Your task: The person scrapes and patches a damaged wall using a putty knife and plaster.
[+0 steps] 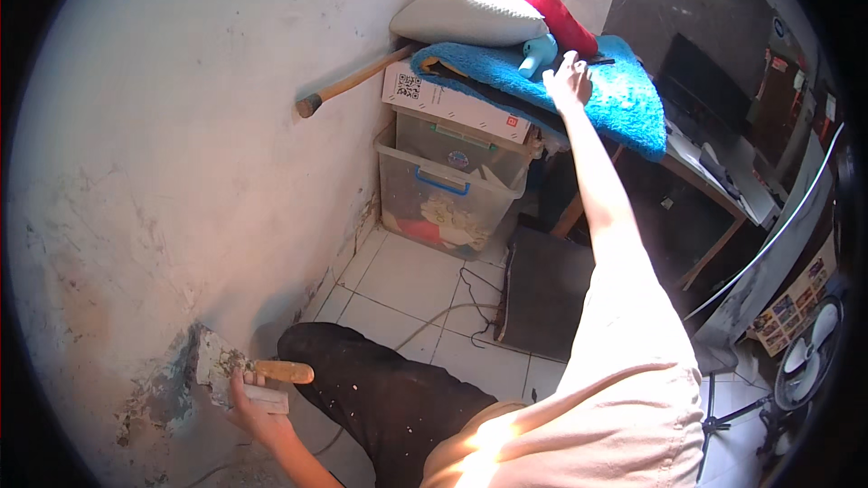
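Low at the left, my left hand (249, 405) is closed on a putty knife (285, 371) with a wooden handle and a wide, putty-smeared blade. Below that handle, a flat pale piece (268, 398) is in the same hand; its kind is unclear. The blade is close to a rough, stained patch (163, 393) of the wall; I cannot tell whether they touch. My right arm stretches far forward. My right hand (570, 83), its fingers apart, is over a fluffy blue mat (628, 95), beside a light blue rounded thing (538, 54). A small dark object (600, 61) lies just past the fingers.
A white pillow (470, 14) and a red cushion (553, 11) rest atop the stack. Under them are a white box (452, 101) and a clear plastic bin (448, 185). A wooden pole (353, 86) juts out leftward. Cables (479, 303) cross the tiles; a fan (809, 352) stands right.
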Demonstrator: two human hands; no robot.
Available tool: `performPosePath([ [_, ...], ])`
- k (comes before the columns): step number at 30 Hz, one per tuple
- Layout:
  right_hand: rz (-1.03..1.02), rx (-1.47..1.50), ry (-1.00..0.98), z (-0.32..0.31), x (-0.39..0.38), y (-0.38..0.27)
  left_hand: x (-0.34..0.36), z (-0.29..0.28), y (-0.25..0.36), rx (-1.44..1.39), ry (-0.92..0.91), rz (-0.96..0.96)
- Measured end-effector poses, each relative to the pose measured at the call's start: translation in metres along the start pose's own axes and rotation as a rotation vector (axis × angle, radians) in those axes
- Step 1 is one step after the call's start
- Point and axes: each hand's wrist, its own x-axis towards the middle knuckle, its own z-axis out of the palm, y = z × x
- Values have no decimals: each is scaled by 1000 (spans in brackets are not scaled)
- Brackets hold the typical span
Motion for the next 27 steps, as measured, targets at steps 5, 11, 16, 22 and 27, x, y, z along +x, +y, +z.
performPosePath([
  [5, 257, -309, -302, 46, 44, 30, 10, -15, -11, 4, -106, -158],
  [11, 193, -418, -441, 81, 45, 44, 8, -12, -8, 18, -47, -167],
  [16, 213, -335, -354, 70, 46, 47, 12, -12, -11, 27, -132, -177],
  [22, 1021, 362, -491, -12, 74, -42, 1, 0, 1, 68, -56, -148],
  [27, 240, 484, -127, 56, 56, -9, 7, -3, -6, 16, -93, -165],
])
